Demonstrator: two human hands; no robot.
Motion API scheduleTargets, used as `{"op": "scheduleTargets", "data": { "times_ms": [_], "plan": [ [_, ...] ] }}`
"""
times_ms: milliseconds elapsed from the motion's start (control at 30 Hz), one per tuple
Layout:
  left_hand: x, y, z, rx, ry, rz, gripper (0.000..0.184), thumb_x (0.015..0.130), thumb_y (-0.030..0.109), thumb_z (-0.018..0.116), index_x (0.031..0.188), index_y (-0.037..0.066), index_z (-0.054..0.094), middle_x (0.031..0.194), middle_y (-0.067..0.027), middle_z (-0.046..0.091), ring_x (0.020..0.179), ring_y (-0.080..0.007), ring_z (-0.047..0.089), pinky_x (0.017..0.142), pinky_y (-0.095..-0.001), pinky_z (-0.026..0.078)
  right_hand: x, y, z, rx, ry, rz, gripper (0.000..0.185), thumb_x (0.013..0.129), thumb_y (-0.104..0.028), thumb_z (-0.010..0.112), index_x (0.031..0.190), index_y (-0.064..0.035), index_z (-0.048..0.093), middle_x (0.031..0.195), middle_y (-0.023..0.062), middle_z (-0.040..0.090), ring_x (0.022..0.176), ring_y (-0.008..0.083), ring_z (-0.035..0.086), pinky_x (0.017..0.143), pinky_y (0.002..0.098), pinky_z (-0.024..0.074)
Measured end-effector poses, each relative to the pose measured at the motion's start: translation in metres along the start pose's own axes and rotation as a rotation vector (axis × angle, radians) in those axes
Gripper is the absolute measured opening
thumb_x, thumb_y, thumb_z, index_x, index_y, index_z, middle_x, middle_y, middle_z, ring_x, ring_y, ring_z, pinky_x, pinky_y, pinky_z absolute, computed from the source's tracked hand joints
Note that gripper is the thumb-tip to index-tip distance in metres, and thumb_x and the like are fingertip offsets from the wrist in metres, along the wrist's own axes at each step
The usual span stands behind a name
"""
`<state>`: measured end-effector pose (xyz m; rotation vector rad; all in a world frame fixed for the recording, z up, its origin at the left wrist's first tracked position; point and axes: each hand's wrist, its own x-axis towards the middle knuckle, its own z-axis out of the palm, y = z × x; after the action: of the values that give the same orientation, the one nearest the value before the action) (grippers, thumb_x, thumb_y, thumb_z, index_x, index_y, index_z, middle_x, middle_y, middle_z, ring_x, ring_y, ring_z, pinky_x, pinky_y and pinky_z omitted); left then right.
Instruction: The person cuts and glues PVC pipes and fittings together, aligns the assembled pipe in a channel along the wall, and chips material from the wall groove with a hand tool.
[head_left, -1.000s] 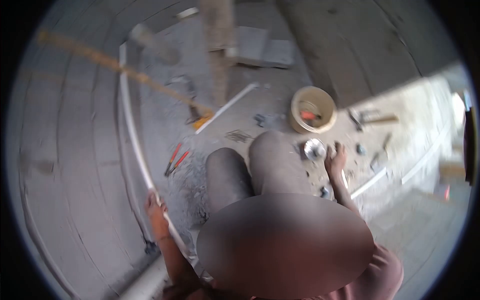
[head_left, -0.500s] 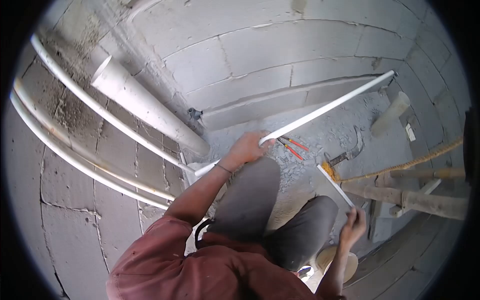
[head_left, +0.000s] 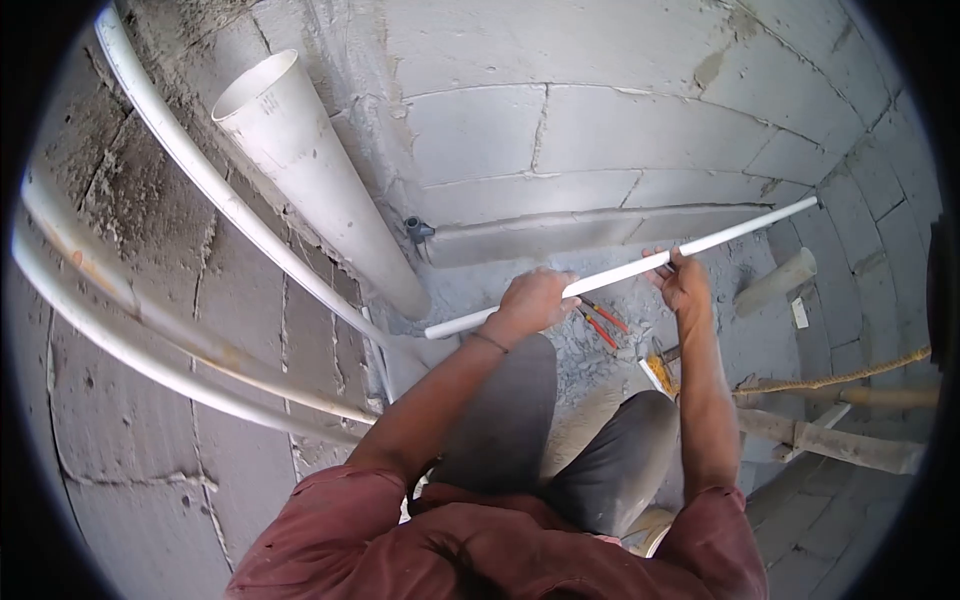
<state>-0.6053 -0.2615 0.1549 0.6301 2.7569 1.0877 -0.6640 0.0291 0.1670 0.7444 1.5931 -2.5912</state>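
The left hand [head_left: 540, 300] is gripping a white pipe [head_left: 615, 275] near its left end; the right hand [head_left: 684, 283] is gripping it farther along. The pipe is extending above the floor [head_left: 585, 415], roughly along its far edge. Red-handled pliers [head_left: 600, 331] are lying below, between the hands.

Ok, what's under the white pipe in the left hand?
Red-handled pliers lie on the rubble-strewn floor below the pipe. The strip of floor directly behind the pipe is covered, as is whatever the left hand hides.
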Motion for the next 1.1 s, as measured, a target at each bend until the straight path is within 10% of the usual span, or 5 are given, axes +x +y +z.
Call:
{"op": "scheduleTargets", "data": {
  "times_ms": [400, 467, 567, 800, 1100],
  "plan": [
    [-0.005, -0.147, 0.03, 0.088, 0.915, -0.49, 0.036, 0.098, 0.022, 0.063, 0.131, 0.006, 0.065, 0.133, -0.021, 0.056, 0.118, -0.0422, 0.057, 0.106, -0.0547, 0.043, 0.151, 0.0, -0.017, -0.174, 0.255, -0.002, 0.025, 0.103, -0.007, 0.045, 0.122, 0.0104, 0.046, 0.107, 0.0244, 0.06, 0.088, 0.0383, 0.07, 0.068, 0.0511, 0.0679],
    [0.021, -0.167, 0.046, -1.635, 1.117, -0.455, 0.04, 0.103, 0.015, 0.057, 0.142, 0.008, 0.052, 0.133, -0.0221, 0.054, 0.124, -0.0376, 0.056, 0.104, -0.0492, 0.051, 0.169, 0.014, -0.014, -0.124, 0.266, 0.021, 0.026, 0.103, -0.008, 0.046, 0.122, 0.0104, 0.046, 0.108, 0.0245, 0.06, 0.088, 0.0372, 0.07, 0.067, 0.0494, 0.0683],
    [0.04, -0.181, 0.05, -1.807, 1.137, -0.401, 0.049, 0.101, 0.001, 0.054, 0.147, -0.004, 0.037, 0.135, -0.0199, 0.054, 0.113, -0.0332, 0.064, 0.097, -0.0432, 0.06, 0.197, 0.033, -0.01, -0.088, 0.282, 0.048, 0.028, 0.104, -0.009, 0.047, 0.124, 0.0107, 0.046, 0.11, 0.0245, 0.06, 0.09, 0.0378, 0.07, 0.068, 0.0483, 0.0686],
    [0.06, -0.171, 0.043, -1.753, 1.403, -0.764, 0.042, 0.102, 0.004, 0.055, 0.14, -0.005, 0.039, 0.128, -0.019, 0.057, 0.112, -0.0335, 0.065, 0.094, -0.0453, 0.061, 0.215, 0.105, 0.007, -0.035, 0.178, 0.116, 0.032, 0.105, -0.008, 0.044, 0.129, 0.0126, 0.04, 0.115, 0.0251, 0.057, 0.097, 0.0412, 0.07, 0.074, 0.0515, 0.068],
    [0.06, -0.219, 0.033, -1.488, 1.389, -0.667, 0.032, 0.103, 0.01, 0.056, 0.131, -0.001, 0.044, 0.114, -0.0153, 0.06, 0.097, -0.0317, 0.071, 0.082, -0.0414, 0.066, 0.203, 0.13, 0.046, 0.121, 0.024, 0.024, 0.035, 0.104, -0.004, 0.049, 0.135, 0.0049, 0.034, 0.12, 0.023, 0.055, 0.101, 0.0428, 0.069, 0.08, 0.0559, 0.0661]
  ]
}}
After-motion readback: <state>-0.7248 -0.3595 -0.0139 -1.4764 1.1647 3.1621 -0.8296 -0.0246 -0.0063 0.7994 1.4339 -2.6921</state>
